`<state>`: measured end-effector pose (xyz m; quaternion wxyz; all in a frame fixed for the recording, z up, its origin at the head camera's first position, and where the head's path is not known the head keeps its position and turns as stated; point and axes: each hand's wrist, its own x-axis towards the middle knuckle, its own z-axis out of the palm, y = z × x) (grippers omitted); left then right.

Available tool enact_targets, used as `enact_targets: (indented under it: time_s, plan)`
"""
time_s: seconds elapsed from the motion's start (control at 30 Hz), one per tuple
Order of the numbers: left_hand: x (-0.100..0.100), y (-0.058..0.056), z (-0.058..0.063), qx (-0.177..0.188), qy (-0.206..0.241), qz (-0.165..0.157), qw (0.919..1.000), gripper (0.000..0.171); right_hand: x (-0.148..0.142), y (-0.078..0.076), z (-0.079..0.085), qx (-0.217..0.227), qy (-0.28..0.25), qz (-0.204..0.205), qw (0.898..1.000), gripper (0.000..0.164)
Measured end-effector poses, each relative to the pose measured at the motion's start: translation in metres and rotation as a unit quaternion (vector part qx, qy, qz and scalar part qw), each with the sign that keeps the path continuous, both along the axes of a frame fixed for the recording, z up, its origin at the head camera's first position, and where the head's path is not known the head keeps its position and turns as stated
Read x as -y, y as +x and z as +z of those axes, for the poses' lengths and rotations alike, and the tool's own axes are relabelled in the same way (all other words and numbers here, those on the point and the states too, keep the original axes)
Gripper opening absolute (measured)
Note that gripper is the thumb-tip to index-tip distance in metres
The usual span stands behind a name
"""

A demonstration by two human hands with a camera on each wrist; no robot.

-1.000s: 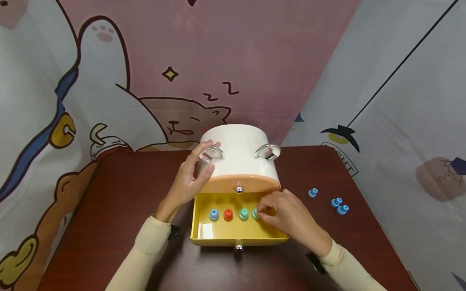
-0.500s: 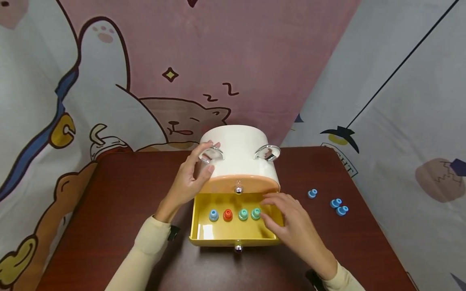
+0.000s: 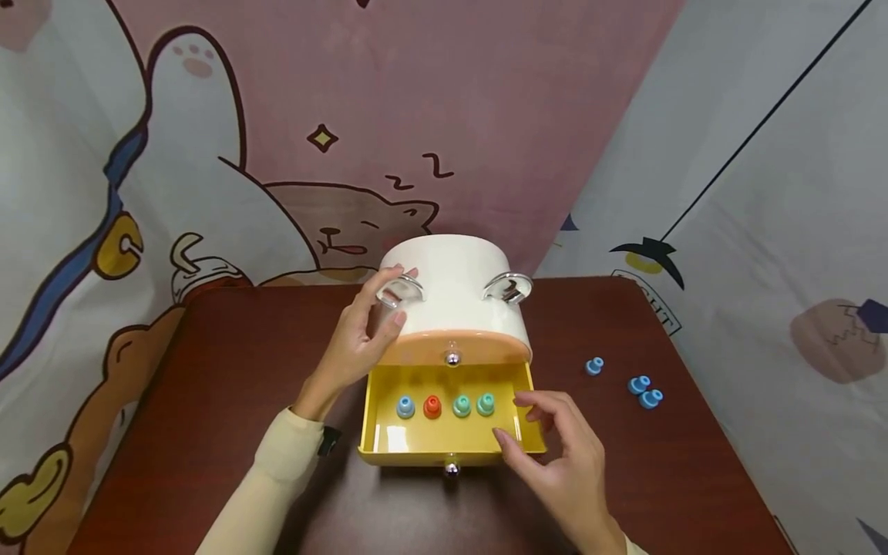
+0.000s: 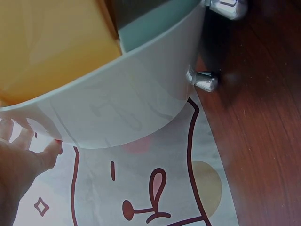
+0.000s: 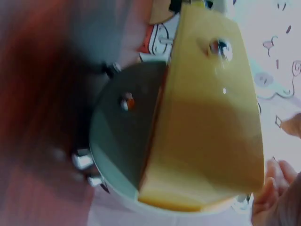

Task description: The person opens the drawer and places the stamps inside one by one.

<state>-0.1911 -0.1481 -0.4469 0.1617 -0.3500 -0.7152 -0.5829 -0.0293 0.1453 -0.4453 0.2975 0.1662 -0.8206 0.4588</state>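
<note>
A white rounded chest with silver ring handles stands on the table. Its yellow drawer is pulled out. Inside stand several small stepped pegs in a row: a blue peg, a red peg, a green peg and another green peg. My left hand rests against the chest's left side by the left ring handle, fingers fairly straight. Over the drawer's right front corner, my right hand holds nothing, its thumb and fingertips apart.
Three blue pegs lie on the brown table right of the chest. Above the yellow drawer is a closed orange drawer front. A green drawer front shows below it in the right wrist view. Patterned cloth hangs behind.
My right hand has let go of the rightmost green peg, its fingers spreading, and has drawn back toward me. The left hand has stayed against the chest.
</note>
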Motion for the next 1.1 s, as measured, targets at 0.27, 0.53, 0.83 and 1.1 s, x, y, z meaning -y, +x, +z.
enact_targets:
  time_s: [0.27,0.53,0.83,1.1]
  plan:
    - [-0.004,0.013,0.02,0.008,-0.002,0.003,1.0,0.058,0.025,0.012,0.001,-0.133,-0.075,0.045,0.987,0.048]
    - [-0.006,0.024,0.038,0.018,-0.005,0.003,0.9998,0.055,0.037,0.014,-0.004,-0.228,-0.064,0.087,0.968,0.038]
    - [-0.004,0.01,0.018,0.02,-0.007,0.005,0.9998,0.06,0.042,0.014,-0.033,-0.204,-0.049,0.124,0.97,0.03]
    - [-0.002,0.001,0.002,0.018,-0.009,0.008,0.9998,0.062,0.041,0.017,-0.062,-0.164,-0.004,0.119,0.979,0.031]
